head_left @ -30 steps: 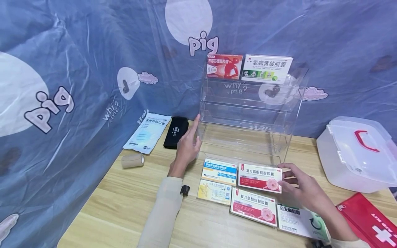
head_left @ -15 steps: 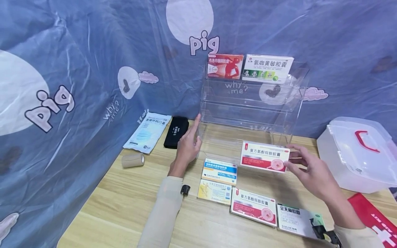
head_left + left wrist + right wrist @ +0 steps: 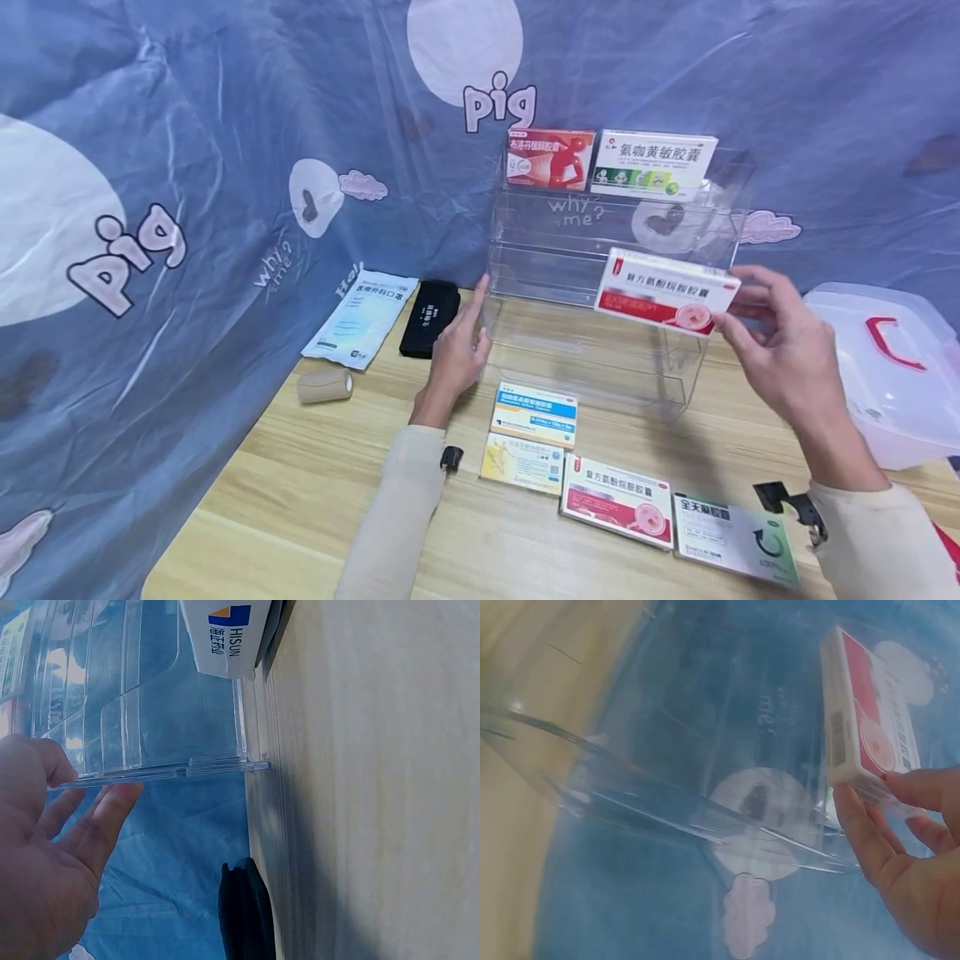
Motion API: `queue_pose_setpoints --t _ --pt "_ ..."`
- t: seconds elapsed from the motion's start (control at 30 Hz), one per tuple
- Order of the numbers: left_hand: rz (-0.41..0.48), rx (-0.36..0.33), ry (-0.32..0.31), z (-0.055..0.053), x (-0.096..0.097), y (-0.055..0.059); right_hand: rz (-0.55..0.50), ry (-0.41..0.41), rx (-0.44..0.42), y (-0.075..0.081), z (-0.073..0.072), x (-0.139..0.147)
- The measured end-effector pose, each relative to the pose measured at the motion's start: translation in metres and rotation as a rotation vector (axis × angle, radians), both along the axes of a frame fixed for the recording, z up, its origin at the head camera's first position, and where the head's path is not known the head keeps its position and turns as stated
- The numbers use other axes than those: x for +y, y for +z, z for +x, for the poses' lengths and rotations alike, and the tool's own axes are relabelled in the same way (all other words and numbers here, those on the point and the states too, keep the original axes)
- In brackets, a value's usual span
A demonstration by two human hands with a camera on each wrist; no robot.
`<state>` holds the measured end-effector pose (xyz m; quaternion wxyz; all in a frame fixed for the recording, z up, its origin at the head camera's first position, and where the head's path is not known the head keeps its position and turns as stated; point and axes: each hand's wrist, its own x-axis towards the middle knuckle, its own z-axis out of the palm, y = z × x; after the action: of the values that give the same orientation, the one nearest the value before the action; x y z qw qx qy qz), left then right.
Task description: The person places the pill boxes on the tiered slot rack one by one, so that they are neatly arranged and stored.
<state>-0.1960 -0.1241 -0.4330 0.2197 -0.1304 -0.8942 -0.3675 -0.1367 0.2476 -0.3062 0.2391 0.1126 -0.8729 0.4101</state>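
A white-and-red medicine box (image 3: pixel 667 292) is pinched by its right end between the thumb and fingers of my right hand (image 3: pixel 787 350). It is held up in front of the middle tiers of a clear plastic display rack (image 3: pixel 540 271). At the rack's left side, my left hand (image 3: pixel 459 346) grips the edge of the side panel (image 3: pixel 165 774), thumb on one face and fingers on the other. A red box (image 3: pixel 550 160) and a white-and-green box (image 3: pixel 652 165) stand in the top tier.
Before the rack lie a blue-and-white box (image 3: pixel 535 414), a yellow box (image 3: pixel 521 462), another white-and-red box (image 3: pixel 617 502) and a silver-green box (image 3: pixel 735 537). Leftward are a mask packet (image 3: pixel 360 319), black pouch (image 3: pixel 430 318) and bandage roll (image 3: pixel 324 387). A white case (image 3: pixel 892 367) stands right.
My right hand has lifted the white-and-red box off the table and carried it up and to the right, in front of the rack. The left hand stays at the rack's side.
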Motion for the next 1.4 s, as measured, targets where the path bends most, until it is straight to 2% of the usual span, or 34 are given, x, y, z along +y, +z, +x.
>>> queue_pose_setpoints --t 0.13,0.3,0.47,0.6,0.87,1.2,1.3,1.4 --pt "0.003 0.011 -0.008 -0.001 0.002 0.001 -0.036 -0.075 0.025 0.018 -0.011 -0.005" --pt "-0.005 0.01 0.0 -0.001 0.001 0.0 -0.088 -0.148 0.077 0.035 -0.034 -0.016" --pt "-0.007 0.007 -0.002 -0.001 0.001 0.0 -0.107 -0.196 0.144 0.044 -0.059 -0.027" --pt "-0.005 0.005 -0.007 -0.001 0.0 0.0 -0.105 -0.211 0.162 0.046 -0.078 -0.034" --pt "-0.008 0.002 -0.007 -0.001 -0.001 0.001 -0.036 -0.14 0.151 0.038 -0.101 -0.045" --pt "-0.012 0.014 0.002 -0.001 0.0 -0.001 0.072 -0.028 0.116 0.026 -0.113 -0.054" --pt "-0.008 0.02 0.006 0.0 0.0 -0.001 0.079 0.025 0.078 0.024 -0.118 -0.06" --pt "-0.005 0.025 0.003 0.0 0.001 -0.001 0.084 0.046 0.035 0.02 -0.122 -0.067"
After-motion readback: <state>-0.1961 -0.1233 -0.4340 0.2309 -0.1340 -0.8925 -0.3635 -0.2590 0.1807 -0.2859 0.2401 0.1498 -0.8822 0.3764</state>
